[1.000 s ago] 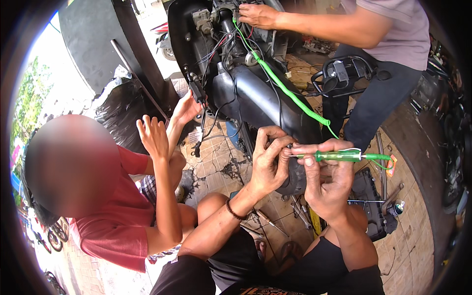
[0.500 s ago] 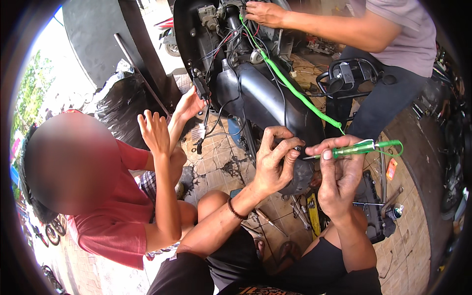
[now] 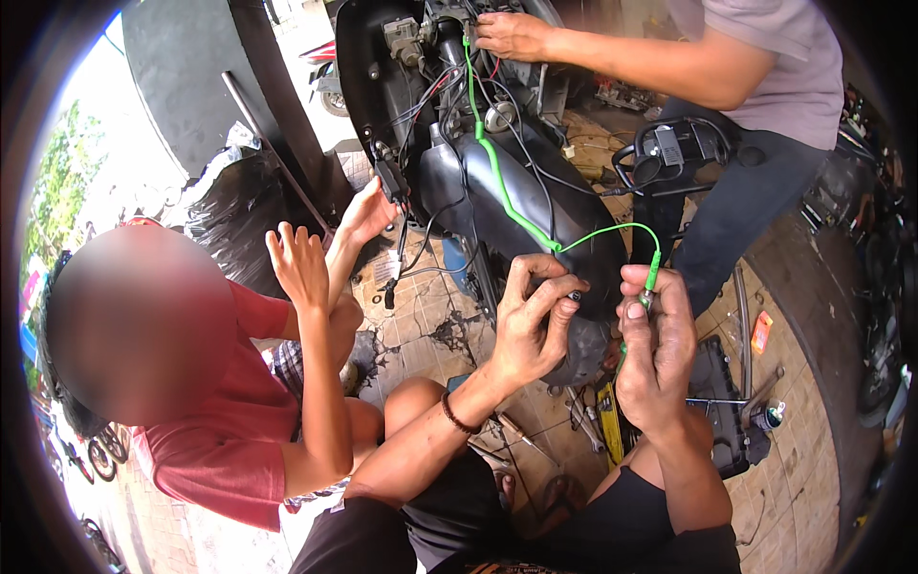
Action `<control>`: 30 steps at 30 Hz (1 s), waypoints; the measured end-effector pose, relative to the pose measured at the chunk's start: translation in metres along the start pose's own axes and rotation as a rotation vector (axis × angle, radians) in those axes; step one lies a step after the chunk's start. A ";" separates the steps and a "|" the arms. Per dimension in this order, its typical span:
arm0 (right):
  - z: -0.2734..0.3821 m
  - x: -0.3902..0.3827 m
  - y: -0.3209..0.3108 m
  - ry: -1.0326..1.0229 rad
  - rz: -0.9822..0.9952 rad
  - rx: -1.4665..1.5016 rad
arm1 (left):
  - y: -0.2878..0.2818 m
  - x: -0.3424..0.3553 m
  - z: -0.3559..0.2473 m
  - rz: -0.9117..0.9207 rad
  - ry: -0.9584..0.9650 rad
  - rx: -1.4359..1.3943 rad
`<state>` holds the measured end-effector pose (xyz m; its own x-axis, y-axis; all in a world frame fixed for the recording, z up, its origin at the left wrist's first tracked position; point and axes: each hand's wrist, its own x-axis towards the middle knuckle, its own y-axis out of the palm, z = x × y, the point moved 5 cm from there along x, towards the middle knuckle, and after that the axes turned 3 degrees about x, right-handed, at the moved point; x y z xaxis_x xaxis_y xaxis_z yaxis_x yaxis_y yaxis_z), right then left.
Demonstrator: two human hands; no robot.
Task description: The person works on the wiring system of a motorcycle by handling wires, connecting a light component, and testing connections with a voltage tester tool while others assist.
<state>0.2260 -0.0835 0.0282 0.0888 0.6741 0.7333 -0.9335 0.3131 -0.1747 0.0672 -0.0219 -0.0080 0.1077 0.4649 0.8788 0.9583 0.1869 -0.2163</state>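
Observation:
My left hand (image 3: 532, 325) is closed in a pinch on a small dark connector (image 3: 574, 297) with a round end. My right hand (image 3: 660, 354) is closed around a green circuit tester (image 3: 652, 275), held upright; its lower part is mostly hidden by my fingers. From its top a thin green wire loops left into a coiled green cable (image 3: 507, 199), which runs up to the motorcycle's wiring. Both hands are in front of the motorcycle's black fender (image 3: 574, 215), a short gap between them.
At left, a person in a red shirt (image 3: 225, 430) holds a black box (image 3: 390, 180) on the wiring. Another person's hand (image 3: 512, 36) touches the motorcycle at the top. Screwdrivers (image 3: 521, 430), wrenches (image 3: 585, 421) and a black tool case (image 3: 717, 402) lie on the tiled floor (image 3: 406, 325).
My right hand has turned the tester from lying sideways, tip toward the connector, to upright. Its green cable has swung left and slackened. My left hand keeps its pinch, nearly still.

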 end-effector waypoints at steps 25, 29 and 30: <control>0.003 0.010 -0.013 -0.195 -0.122 0.406 | 0.003 -0.001 0.006 0.012 0.021 0.011; 0.002 0.010 -0.002 -0.130 -0.133 0.404 | 0.002 -0.003 0.009 0.009 0.026 0.023; 0.002 0.009 -0.002 -0.116 -0.118 0.426 | 0.004 -0.002 0.008 0.005 0.029 0.017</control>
<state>0.2285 -0.0792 0.0366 0.1859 0.5634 0.8050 -0.9812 0.0636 0.1821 0.0686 -0.0148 -0.0139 0.1206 0.4408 0.8895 0.9530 0.1995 -0.2280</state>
